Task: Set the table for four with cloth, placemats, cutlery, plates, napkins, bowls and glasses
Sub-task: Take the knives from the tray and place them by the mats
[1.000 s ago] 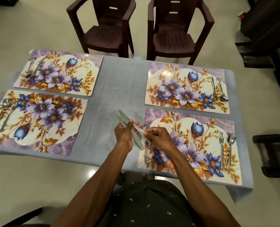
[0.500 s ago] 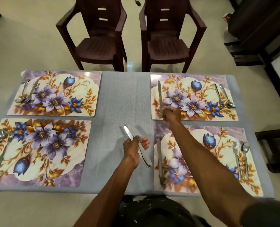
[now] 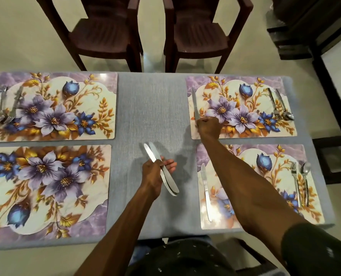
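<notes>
Both hands are working above the counter (image 3: 153,108). Right hand (image 3: 209,127) is reaching to the far right placemat (image 3: 239,106), fingers curled around the handle end of a knife (image 3: 194,105) lying along that mat's left edge. Left hand (image 3: 155,174) is hovering over the grey cloth (image 3: 151,212) at centre, gripping two knives (image 3: 161,168) together, blades pointing far-left and handles pointing near-right.

Four floral placemats are lying on the cloth, two per side. Near right placemat (image 3: 265,196) is carrying a second knife (image 3: 205,188) along its left edge, plus a fork (image 3: 295,180) and spoon (image 3: 305,176) at its right edge. A fork and spoon pair (image 3: 281,105) is lying on the far right placemat's right side. Left-side mats are each holding cutlery at their left edges. Two dark chairs (image 3: 197,32) are standing beyond the far edge.
</notes>
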